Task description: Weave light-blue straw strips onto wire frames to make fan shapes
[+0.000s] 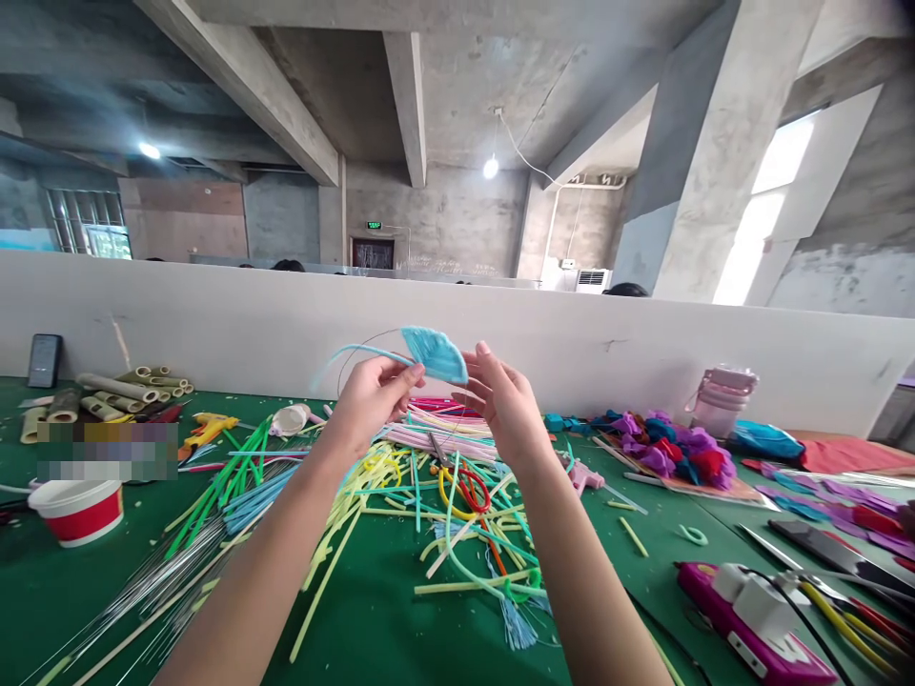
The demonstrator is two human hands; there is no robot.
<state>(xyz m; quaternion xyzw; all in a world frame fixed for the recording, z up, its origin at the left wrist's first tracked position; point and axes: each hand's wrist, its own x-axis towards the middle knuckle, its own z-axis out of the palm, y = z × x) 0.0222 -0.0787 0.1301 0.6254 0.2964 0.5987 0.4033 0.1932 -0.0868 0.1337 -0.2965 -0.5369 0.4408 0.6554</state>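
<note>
A light-blue fan-shaped piece (437, 356), which looks wound from fuzzy stem or yarn, is up in front of me above the table. My left hand (378, 393) pinches its lower left corner between thumb and fingers. From that corner a light-blue stem (357, 349) curves out to the left, with a thin dark wire looping beside it. My right hand (506, 395) is at the piece's right edge, thumb raised and fingers apart; whether the fingertips touch it I cannot tell. Below lie scissors (468, 488) with yellow, red and orange handles among pale yellow stems (357, 505).
Green stems (239, 467), blue stems (264, 495) and metal wires (143, 595) spread leftward. A yellow glue gun (207, 431), bamboo pieces (132, 391) and a red-white tub (78, 510) stand left. Rightward are a magenta power strip (750, 619), pliers (850, 619) and a pink bottle (723, 398). A white partition (214, 324) runs behind.
</note>
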